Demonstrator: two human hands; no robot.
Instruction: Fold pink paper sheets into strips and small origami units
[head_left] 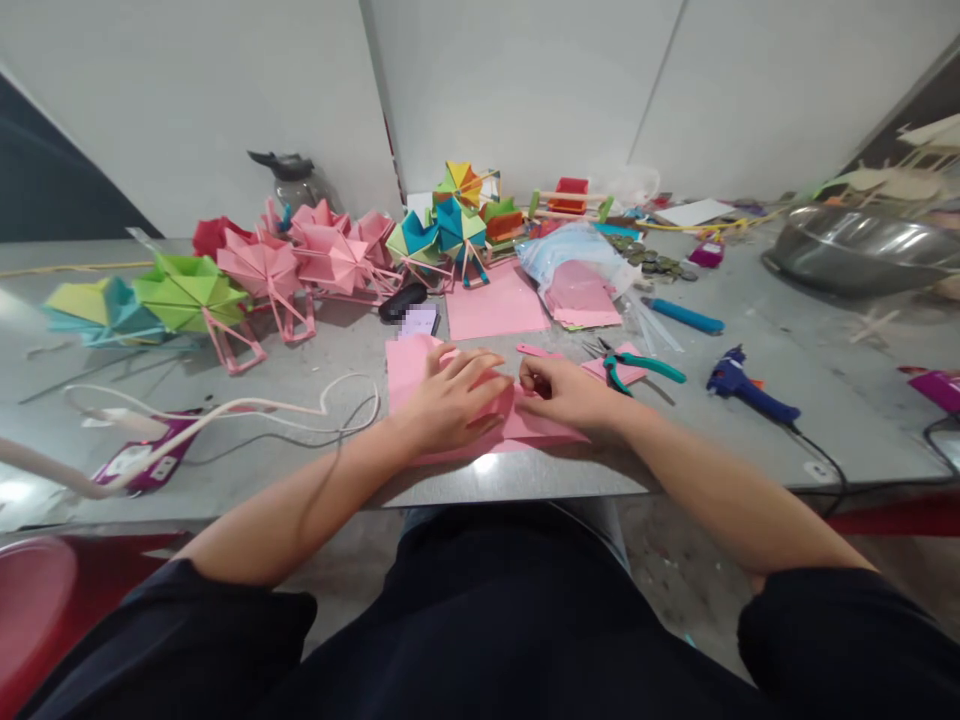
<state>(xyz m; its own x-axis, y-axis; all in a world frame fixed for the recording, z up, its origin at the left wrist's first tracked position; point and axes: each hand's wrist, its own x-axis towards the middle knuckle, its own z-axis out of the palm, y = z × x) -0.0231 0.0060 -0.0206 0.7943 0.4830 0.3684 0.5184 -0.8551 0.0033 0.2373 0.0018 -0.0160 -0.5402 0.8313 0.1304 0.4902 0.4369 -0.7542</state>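
Note:
Pink paper point(409, 362) lies in front of me near the table's front edge. My left hand point(457, 400) rests on it with its fingers stretched out, partly covering it. On the right, my right hand point(562, 395) is closed, thumb and forefinger pinched at a fold or edge of the same paper. The fingers hide that small spot. Just beyond the right hand are pliers with teal handles point(651, 366), lying by a smaller stack of pink pieces point(628, 374). A larger pink sheet point(495, 305) lies flat behind both hands.
Folded paper models with stick frames point(262, 270) fill the back left. A blue glue gun point(750, 390), a blue utility knife point(686, 316) and a steel bowl point(862, 250) lie to the right. Cables and a purple power strip point(150, 455) occupy the left.

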